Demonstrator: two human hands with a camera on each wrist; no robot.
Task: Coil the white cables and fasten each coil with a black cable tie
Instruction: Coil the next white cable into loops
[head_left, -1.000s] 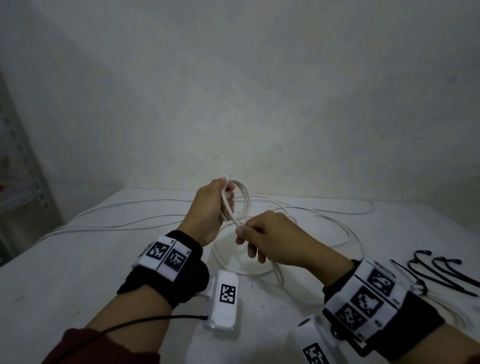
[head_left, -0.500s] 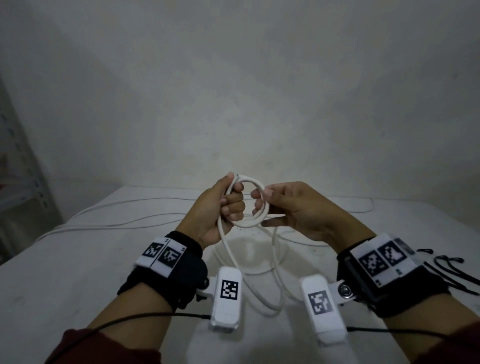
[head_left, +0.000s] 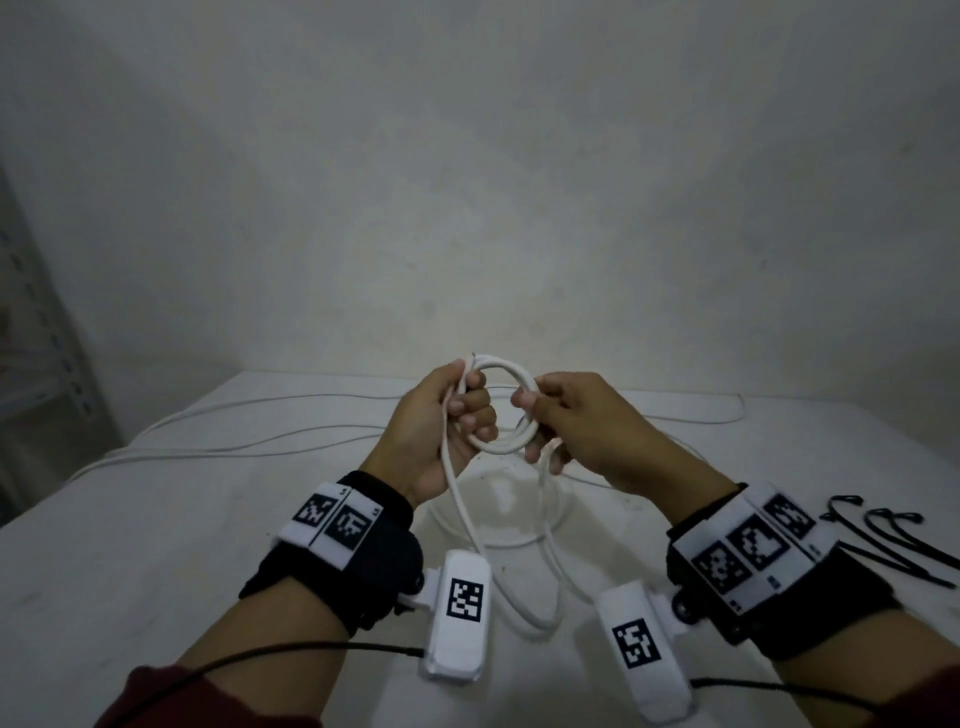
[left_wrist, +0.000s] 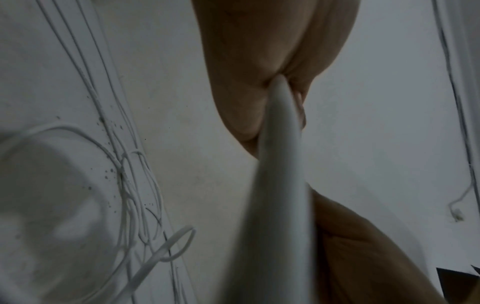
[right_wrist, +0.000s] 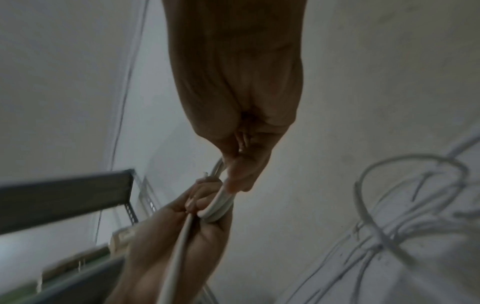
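Coil (head_left: 501, 410) of white cable is small, a few turns, held up in the air above the table (head_left: 156, 545) between both hands. Left hand (head_left: 441, 431) grips the coil's left side, fingers curled round the turns, cut end poking up at the top. Right hand (head_left: 576, 421) pinches the right side, thumb on the front, fingers behind. Hands are close together, coil bridging them. Slack (head_left: 519, 582) hangs from the coil in a long loop down between the wrists, then runs to the loose cable (head_left: 311, 431) spread over the far part of the table. Step looks like winding, early: most of the cable isn't coiled yet. Next move likely needs the right hand to let go, slide down the slack and bring another turn up while the left keeps the turns clamped. Black cable ties (head_left: 893, 540) lie on the table to the right, beside the right wrist, untouched.
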